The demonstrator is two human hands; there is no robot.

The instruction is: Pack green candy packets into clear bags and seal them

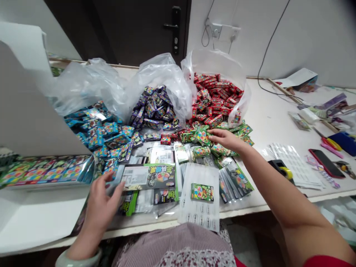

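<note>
My left hand (102,207) rests at the near left, fingers apart, its fingertips at the edge of a large green-and-black printed candy packet (148,180). It holds nothing I can see. My right hand (226,139) reaches over a heap of small green candy boxes (219,149), fingers spread and close to a green box (201,135). A clear sheet with round printed labels (198,207) carries a single green box (202,192). Further printed packets (236,181) lie fanned out on the right.
Plastic bags hold red boxes (214,98), purple boxes (152,107) and blue boxes (102,133) along the white table (267,193). A white carton flap (33,104) stands at left. A phone (326,163), label sheets (294,163) and a tape dispenser (280,170) lie right.
</note>
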